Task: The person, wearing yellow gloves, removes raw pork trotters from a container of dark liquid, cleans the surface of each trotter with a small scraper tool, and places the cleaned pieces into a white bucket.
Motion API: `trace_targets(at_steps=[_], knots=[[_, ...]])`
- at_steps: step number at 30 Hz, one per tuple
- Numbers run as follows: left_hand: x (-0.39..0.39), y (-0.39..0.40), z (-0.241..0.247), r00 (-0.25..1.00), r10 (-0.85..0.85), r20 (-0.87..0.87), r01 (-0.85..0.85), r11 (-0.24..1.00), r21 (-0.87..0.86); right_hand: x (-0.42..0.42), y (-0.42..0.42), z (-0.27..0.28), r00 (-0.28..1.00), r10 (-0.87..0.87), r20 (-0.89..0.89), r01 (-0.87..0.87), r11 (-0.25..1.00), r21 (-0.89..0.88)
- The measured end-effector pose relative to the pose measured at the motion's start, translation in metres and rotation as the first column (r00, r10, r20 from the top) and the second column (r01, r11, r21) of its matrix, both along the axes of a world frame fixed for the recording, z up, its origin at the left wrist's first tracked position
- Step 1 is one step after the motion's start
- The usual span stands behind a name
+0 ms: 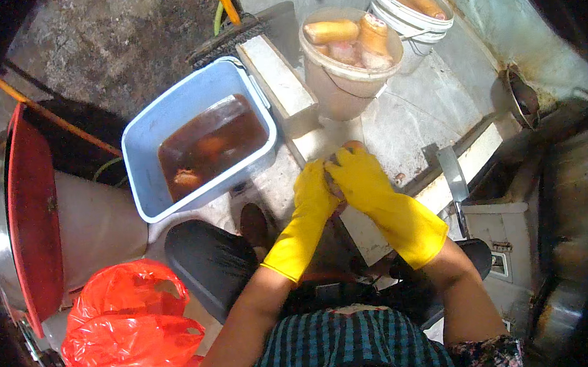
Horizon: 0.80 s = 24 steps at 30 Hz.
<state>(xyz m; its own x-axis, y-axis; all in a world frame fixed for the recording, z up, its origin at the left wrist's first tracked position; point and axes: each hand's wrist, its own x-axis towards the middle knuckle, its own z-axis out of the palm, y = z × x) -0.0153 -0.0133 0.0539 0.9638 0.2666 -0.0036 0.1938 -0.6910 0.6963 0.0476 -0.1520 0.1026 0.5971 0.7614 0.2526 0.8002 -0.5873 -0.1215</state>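
My left hand point(315, 192) and my right hand point(360, 179), both in long yellow rubber gloves, meet in front of me on one brownish piece of meat point(355, 145). Its far end shows past the right glove; most of it is hidden by the fingers. To the left stands a light blue plastic basin point(139, 128) with reddish-brown liquid and pieces of meat in it. Beyond my hands is a white bucket point(341, 96) full of cut animal legs or feet point(332, 31). A cleaver point(453, 175) stands on the right, away from both hands.
A second bucket stack point(407, 47) with more meat stands behind the first. A pale block point(279, 77) lies beside the basin. Red plastic bags point(130, 328) and a large red-rimmed vessel point(33, 217) are at left. A grey metal box point(502, 240) is at right; a broom head point(222, 37) lies beyond the basin.
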Motion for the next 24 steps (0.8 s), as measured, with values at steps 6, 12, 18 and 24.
trace_targets(at_steps=[6,12,18,24], knots=[[0.025,0.006,-0.041,0.906,0.001,-0.423,-0.017,0.999,-0.033,-0.022,-0.055,-0.021,0.981,-0.018,-0.194,0.002,0.997,-0.082],[0.010,0.003,0.005,0.994,0.008,-0.108,-0.023,0.991,-0.135,0.026,-0.029,0.035,0.970,0.065,-0.233,-0.001,0.964,0.267],[0.014,0.011,-0.047,0.998,0.037,0.059,-0.015,0.943,-0.333,0.033,0.019,0.017,0.940,0.180,-0.290,-0.179,0.983,0.030],[0.003,0.017,-0.006,0.997,0.062,-0.049,-0.070,0.978,-0.197,0.095,0.095,0.018,0.909,0.195,-0.369,-0.090,0.955,0.281]])
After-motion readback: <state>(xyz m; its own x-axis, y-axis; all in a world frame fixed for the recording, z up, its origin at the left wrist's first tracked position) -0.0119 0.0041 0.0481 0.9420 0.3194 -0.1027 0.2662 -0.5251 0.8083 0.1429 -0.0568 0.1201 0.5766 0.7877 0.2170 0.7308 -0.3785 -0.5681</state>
